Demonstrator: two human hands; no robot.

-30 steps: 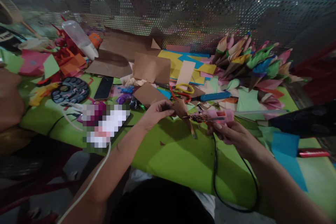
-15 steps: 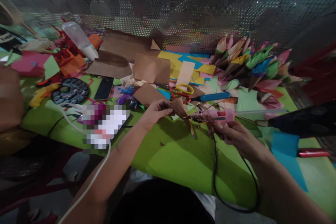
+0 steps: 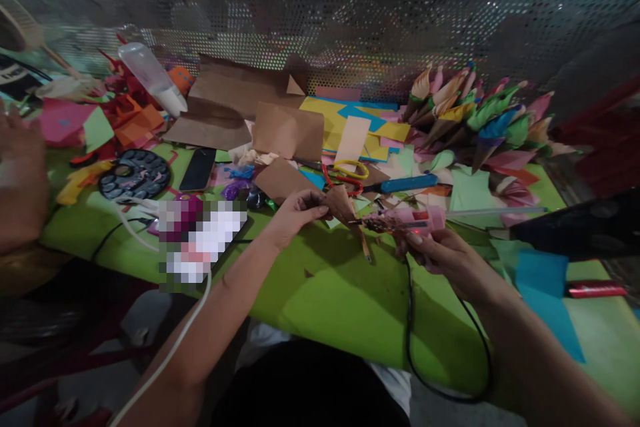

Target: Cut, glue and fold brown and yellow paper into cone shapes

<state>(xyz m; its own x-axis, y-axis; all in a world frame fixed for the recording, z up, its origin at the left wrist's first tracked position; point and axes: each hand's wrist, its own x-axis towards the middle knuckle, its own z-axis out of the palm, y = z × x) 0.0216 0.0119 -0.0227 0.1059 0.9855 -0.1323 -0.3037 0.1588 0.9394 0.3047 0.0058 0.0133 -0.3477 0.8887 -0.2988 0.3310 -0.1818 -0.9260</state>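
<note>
My left hand (image 3: 295,213) pinches a small folded brown paper piece (image 3: 343,203) above the green table (image 3: 350,293). My right hand (image 3: 440,255) grips a pink glue gun (image 3: 410,220), its nozzle pointing left at the brown piece. A black cord (image 3: 415,347) runs from the gun down over the table's front edge.
Brown card sheets (image 3: 287,130), coloured paper, scissors (image 3: 345,173), a blue-handled tool (image 3: 407,183), a phone (image 3: 199,168) and a round paint palette (image 3: 133,173) lie behind. Paper flowers (image 3: 475,120) pile at the back right. Another person's hand (image 3: 17,173) is at far left. A perforated metal screen stands behind.
My hands, the brown piece and the glue gun have hardly moved. The other person's hand at far left has shifted upward.
</note>
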